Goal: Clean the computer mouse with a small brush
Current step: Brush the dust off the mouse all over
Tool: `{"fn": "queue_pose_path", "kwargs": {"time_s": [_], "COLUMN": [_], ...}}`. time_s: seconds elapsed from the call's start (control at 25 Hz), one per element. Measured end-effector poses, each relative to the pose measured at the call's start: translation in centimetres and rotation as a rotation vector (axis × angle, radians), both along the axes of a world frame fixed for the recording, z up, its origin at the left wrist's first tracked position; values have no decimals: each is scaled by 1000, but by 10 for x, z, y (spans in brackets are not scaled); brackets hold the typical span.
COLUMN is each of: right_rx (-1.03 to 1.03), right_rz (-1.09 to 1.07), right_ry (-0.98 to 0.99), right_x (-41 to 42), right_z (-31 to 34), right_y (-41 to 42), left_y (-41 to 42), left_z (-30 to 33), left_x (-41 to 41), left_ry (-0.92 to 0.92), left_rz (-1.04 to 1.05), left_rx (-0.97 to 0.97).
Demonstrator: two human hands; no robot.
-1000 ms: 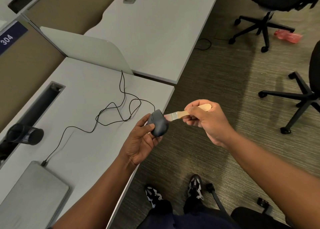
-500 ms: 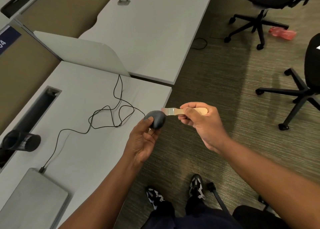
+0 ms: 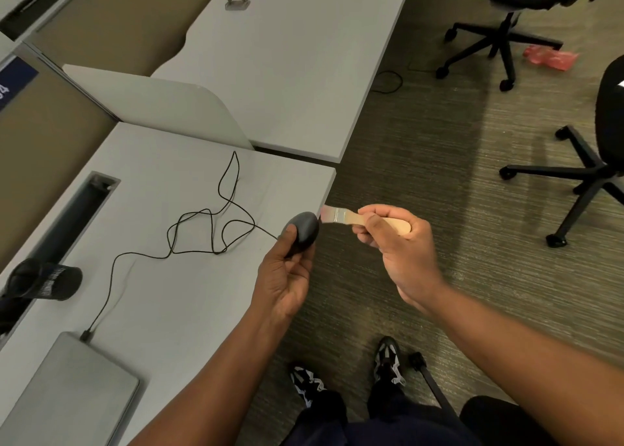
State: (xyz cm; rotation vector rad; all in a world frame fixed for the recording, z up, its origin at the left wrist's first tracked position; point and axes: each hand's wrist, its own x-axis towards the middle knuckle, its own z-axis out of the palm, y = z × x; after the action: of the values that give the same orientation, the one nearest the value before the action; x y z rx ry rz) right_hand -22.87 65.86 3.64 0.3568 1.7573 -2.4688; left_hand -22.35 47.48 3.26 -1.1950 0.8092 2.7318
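Observation:
A dark grey wired computer mouse [image 3: 305, 230] is held up at the desk's right edge by my left hand [image 3: 285, 282], thumb on its near side, fingers behind it. Its thin black cable [image 3: 209, 229] loops across the grey desk [image 3: 162, 297] to a closed laptop. My right hand [image 3: 395, 246] grips the wooden handle of a small flat brush [image 3: 341, 215]. The brush points left, and its pale bristles touch the mouse's upper right side.
A closed grey laptop [image 3: 67, 391] lies at the desk's near left. A black mesh cup [image 3: 44, 278] lies on its side by a cable slot [image 3: 72, 214]. Black office chairs [image 3: 580, 172] stand on the carpet to the right. My feet [image 3: 351, 371] are below.
My left hand turned the mouse so its rounded back faces up. The brush shifted up to the mouse's upper right side and now lies more level.

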Motion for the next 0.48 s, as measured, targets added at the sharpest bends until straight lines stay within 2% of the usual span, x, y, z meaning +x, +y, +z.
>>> {"fn": "queue_pose_path", "kwargs": {"time_s": [0.36, 0.48], "right_rx": [37, 38], "right_rz": [108, -38], "right_ry": [-22, 27], "right_x": [22, 22], "right_z": [-12, -11], "right_y": [-11, -12], "left_y": [11, 14], "left_z": [8, 10], "left_x": [0, 2], "left_ry": [-31, -34], "left_rz": [41, 51], "left_rx": [-11, 7]}}
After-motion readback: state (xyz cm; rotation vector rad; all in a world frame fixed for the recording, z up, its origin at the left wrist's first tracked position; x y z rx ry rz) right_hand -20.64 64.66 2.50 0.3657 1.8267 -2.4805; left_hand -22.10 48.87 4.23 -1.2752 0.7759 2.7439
